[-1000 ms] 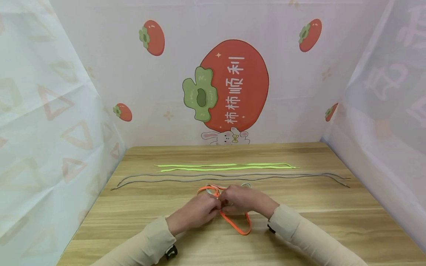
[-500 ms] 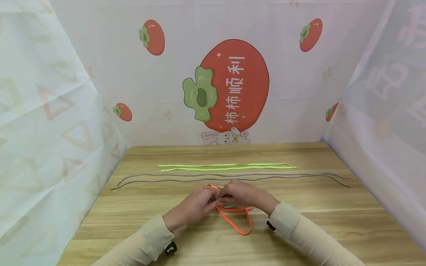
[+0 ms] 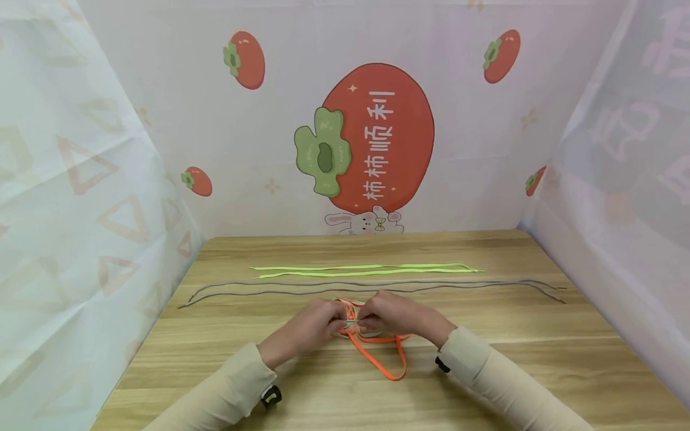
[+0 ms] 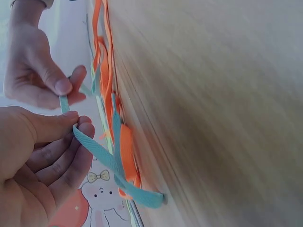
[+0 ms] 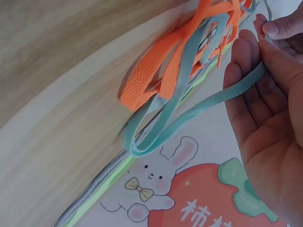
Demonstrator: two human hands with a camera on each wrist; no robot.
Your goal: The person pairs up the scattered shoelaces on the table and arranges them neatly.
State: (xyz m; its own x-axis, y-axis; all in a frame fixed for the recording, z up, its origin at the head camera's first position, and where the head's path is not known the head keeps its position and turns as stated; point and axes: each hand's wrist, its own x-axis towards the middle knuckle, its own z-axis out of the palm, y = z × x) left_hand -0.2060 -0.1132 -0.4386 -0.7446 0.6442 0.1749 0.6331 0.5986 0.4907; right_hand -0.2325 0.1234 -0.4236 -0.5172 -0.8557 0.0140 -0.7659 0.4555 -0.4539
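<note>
I record the left hand (image 3: 309, 326) just left of centre in the lower half of the head view. Its thumb and index fingertips are pressed together on a flat teal shoelace (image 4: 97, 150); I see no gap at that pinch. The right hand (image 3: 401, 315), just right of centre, grips the same lace likewise between thumb and index finger, and a short stretch of it spans the small space between the hands. In the right wrist view I find the teal lace running from that hand across its fingers down to a bend near the centre. A flat orange shoelace (image 5: 144, 75) lies entangled with it, and in the head view one orange loop reaches toward the bottom edge. Whether the two are knotted, I cannot tell.

Across the middle of the head view, grey shoelace strands (image 5: 102, 175) lie above the hands, with lime-green shoelace strands (image 3: 345, 274) higher still, all on a wood-grain table (image 3: 539, 335). At upper centre, the backdrop bears a large printed persimmon (image 3: 404, 131) above a printed rabbit (image 3: 363, 225).
</note>
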